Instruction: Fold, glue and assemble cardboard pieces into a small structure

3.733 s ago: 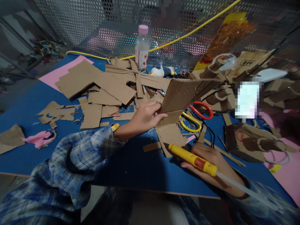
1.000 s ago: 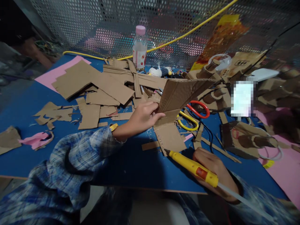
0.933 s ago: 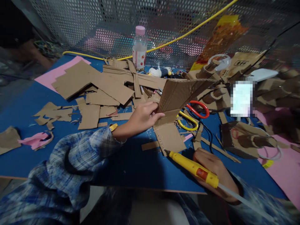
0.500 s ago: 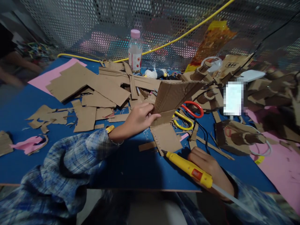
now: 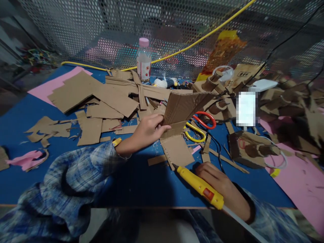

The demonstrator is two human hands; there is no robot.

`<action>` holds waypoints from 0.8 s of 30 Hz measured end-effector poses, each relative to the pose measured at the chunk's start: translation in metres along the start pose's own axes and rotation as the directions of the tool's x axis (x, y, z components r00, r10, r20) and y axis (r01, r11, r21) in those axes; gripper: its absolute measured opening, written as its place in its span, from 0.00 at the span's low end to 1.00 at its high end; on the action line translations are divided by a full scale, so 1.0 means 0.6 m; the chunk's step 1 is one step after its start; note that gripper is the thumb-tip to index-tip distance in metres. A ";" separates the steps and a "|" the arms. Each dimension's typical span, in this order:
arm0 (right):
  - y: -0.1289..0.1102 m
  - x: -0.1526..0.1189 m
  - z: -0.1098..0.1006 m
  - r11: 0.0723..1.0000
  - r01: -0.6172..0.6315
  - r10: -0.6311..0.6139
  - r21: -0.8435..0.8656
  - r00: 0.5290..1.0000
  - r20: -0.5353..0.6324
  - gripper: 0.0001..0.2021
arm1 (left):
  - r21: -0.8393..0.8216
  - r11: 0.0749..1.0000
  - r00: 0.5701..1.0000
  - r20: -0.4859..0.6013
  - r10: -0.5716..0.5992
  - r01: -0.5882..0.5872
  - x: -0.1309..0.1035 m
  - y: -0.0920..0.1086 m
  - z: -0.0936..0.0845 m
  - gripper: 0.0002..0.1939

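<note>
My left hand [image 5: 152, 127] pinches the edge of a folded piece of cardboard [image 5: 183, 108] between thumb and fingers. One panel of the cardboard stands up at a slant, while a lower flap [image 5: 177, 151] lies on the blue table. In my right hand [image 5: 215, 179] is a yellow hot glue gun [image 5: 198, 185] with a red switch and a pale glue stick out of its back end. Its dark nozzle is at the near left corner of the lower flap; whether it touches is too small to tell. Scissors [image 5: 194, 132] with red and yellow handles lie just behind the cardboard.
Cardboard scraps [image 5: 96, 91] cover the left and back of the blue table [image 5: 141, 189]. A pink-capped bottle [image 5: 144, 62] stands near the perforated metal screen [image 5: 172, 20]. On the right are cardboard constructions [image 5: 249, 148], a white pixelated object [image 5: 247, 108], cables and pink paper [image 5: 298, 182].
The view has shifted slightly. Both hands keep their holds on the cardboard and the glue gun, with the nozzle still near the flap's corner. A person at far left has left the view.
</note>
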State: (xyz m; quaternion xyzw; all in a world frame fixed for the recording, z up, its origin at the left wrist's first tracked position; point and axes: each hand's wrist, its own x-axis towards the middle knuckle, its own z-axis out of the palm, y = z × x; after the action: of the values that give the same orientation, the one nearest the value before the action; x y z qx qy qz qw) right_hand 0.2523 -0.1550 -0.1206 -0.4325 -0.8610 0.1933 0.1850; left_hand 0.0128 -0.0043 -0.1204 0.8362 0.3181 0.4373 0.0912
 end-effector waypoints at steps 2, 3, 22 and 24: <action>0.002 -0.002 0.002 1.000 -0.011 0.011 0.009 1.000 0.005 0.11 | 0.001 1.000 1.000 0.001 0.002 -0.002 -0.001 -0.001 0.001 0.18; 0.003 -0.002 0.003 1.000 -0.007 0.007 -0.007 1.000 -0.024 0.12 | 0.001 1.000 1.000 0.004 0.001 -0.001 -0.001 -0.001 0.001 0.18; 0.001 -0.002 -0.004 0.998 0.036 -0.042 -0.051 0.990 -0.132 0.17 | -0.008 1.000 1.000 0.011 -0.013 0.013 -0.001 -0.002 0.002 0.17; -0.001 -0.002 -0.005 0.999 0.030 -0.035 -0.042 0.992 -0.124 0.16 | -0.001 1.000 1.000 0.004 -0.005 0.005 -0.001 0.000 0.002 0.18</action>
State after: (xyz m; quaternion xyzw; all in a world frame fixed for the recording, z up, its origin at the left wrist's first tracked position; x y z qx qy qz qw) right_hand 0.2541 -0.1555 -0.1181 -0.4332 -0.8585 0.1455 0.2326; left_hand 0.0132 -0.0042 -0.1214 0.8363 0.3196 0.4357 0.0933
